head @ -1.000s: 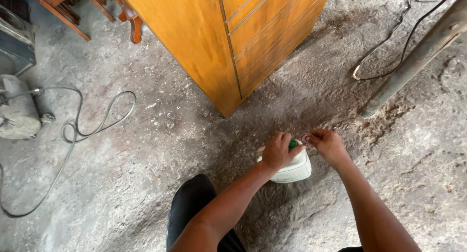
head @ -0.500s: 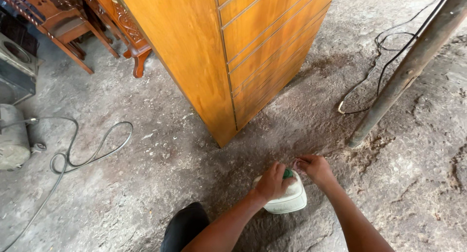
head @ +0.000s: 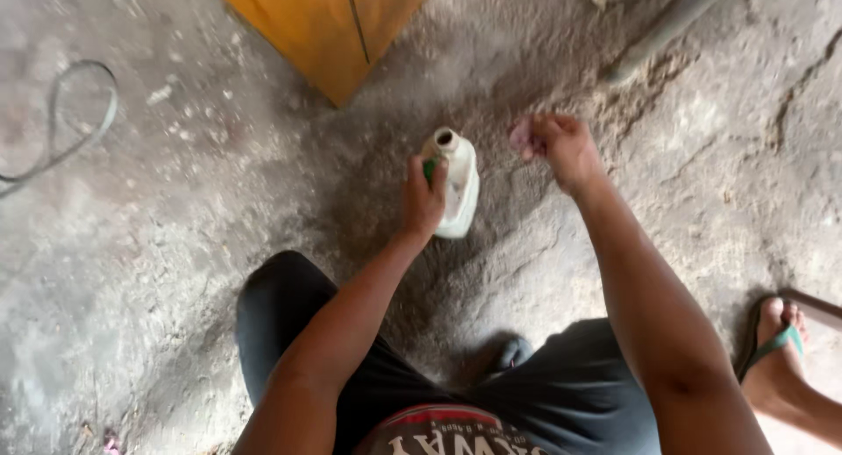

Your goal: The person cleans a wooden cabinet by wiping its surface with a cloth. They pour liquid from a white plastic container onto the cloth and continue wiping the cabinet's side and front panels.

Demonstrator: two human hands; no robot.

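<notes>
Head view | white plastic bottle [head: 460, 185] was seen upright on the concrete floor [head: 202, 209], centre frame, neck uncapped | left hand [head: 424, 199] was wrapped around its side | right hand [head: 566, 148], right of the bottle and apart from it, was pinched shut on a small pinkish piece [head: 522, 137] | orange cabinet [head: 329, 25] at upper centre

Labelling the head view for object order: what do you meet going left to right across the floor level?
Grey cable → left hand gripping the white bottle → right hand with something small and pinkish in its fingers → foot in a green-strapped sandal.
</notes>
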